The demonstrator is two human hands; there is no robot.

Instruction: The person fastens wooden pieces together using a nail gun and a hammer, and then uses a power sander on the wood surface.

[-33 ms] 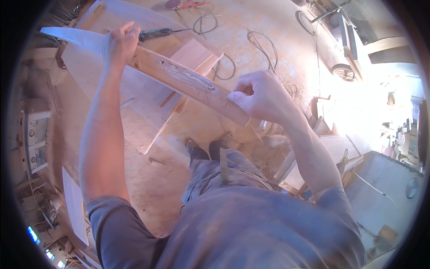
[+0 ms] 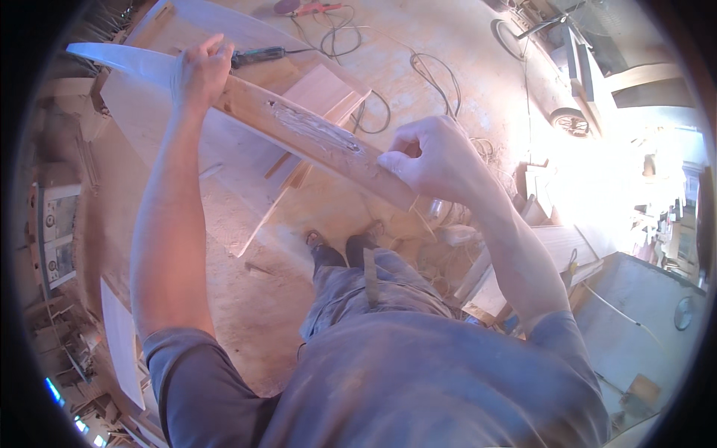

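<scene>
A long wooden board (image 2: 314,153) runs slantwise in front of me, its far left end pale and tapered. Along its upper face is a rough, whitish, gouged patch (image 2: 317,127) with a dark hole at each end. My left hand (image 2: 200,75) grips the board left of that patch, fingers closed over the edge. Just beyond those fingers is a tool with a dark handle (image 2: 258,57) and thin shaft; whether the hand touches it I cannot tell. My right hand (image 2: 433,157) is curled in a pinch against the board near its right end; what is between its fingertips is hidden.
A large pale panel (image 2: 131,119) and a smaller plank (image 2: 321,93) lie beyond and under the board. Cables (image 2: 441,75) and a red power tool (image 2: 317,9) are on the dusty floor. At right are a wheel (image 2: 571,122) and a grey-topped table (image 2: 635,306).
</scene>
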